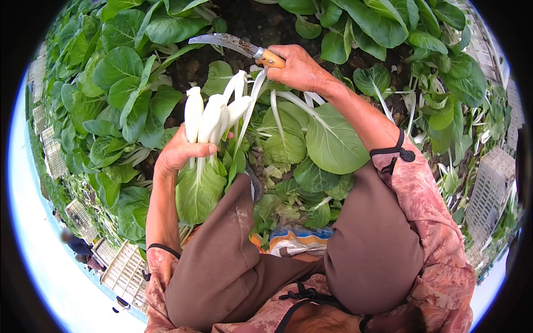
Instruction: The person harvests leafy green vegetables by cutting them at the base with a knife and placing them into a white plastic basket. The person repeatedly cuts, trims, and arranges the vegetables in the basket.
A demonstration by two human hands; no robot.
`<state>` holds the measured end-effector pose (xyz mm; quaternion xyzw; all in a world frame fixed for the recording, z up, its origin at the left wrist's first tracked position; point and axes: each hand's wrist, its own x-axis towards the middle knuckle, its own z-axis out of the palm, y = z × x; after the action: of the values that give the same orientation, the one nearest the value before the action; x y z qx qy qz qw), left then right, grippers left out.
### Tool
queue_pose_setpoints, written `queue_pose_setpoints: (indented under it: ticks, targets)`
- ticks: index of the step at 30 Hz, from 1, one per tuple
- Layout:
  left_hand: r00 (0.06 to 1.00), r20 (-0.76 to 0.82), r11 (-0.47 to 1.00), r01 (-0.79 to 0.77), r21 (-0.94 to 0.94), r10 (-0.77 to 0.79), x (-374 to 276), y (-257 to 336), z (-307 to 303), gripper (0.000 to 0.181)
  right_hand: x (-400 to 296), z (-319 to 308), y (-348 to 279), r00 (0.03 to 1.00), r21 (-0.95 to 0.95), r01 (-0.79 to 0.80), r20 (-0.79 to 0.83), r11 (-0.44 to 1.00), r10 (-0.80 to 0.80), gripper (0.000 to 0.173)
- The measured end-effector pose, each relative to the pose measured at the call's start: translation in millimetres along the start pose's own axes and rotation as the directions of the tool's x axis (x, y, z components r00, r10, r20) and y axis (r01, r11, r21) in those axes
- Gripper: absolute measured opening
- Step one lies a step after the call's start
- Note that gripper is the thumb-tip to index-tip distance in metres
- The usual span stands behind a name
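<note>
Several bok choy heads [211, 118] are bunched in my left hand [185, 150], white stem bases up and green leaves hanging down by my knee. My right hand [297, 68] grips the wooden handle of a sickle knife [233, 43]. Its curved blade points left and carries dark soil stains. White leaf stalks [255, 93] rise just under the right hand; whether its fingers also hold them I cannot tell. Loose bok choy leaves [329, 139] lie on the ground between my knees and the right forearm.
Bok choy plants [125, 83] grow densely on the left, with more plants [374, 21] at the upper right. Dark soil [258, 21] shows between them. Plastic crates [127, 270] stand at lower left, another crate [491, 187] at right. People [79, 245] are far left. A printed sack [300, 241] lies beneath me.
</note>
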<state>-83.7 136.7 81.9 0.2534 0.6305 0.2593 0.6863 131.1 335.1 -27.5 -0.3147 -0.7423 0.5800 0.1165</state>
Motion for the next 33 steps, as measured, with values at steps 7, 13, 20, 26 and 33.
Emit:
queue_pose_setpoints:
  ticks: [7, 13, 20, 26, 33]
  targets:
    - [0.998, 0.019, 0.996, -0.060, -0.071, 0.061, -1, -2, -8, 0.086, 13, -6, 2, 0.877, -0.335, 0.264, -0.308, 0.904, -0.370, 0.032]
    - [0.997, 0.009, 0.993, -0.076, -0.090, 0.077, 2, 0, -10, 0.086, 29, 17, -28, 0.978, 0.376, -0.050, 0.207, 0.925, -0.032, 0.040]
    - [0.993, -0.101, 0.977, -0.076, -0.197, 0.056, 0, -22, -30, 0.083, 35, 27, -35, 0.945, 0.500, -0.136, 0.325, 0.855, -0.040, 0.021]
    - [0.973, -0.003, 0.926, -0.218, -0.309, 0.229, 0, -4, -15, 0.096, 37, 28, -65, 0.964, 0.591, -0.081, 0.252, 0.803, -0.088, 0.022]
    - [0.914, -0.140, 0.838, -0.406, -0.365, 0.382, -28, 30, 19, 0.114, 33, 6, -116, 0.973, 0.300, 0.123, 0.149, 0.946, -0.174, 0.022]
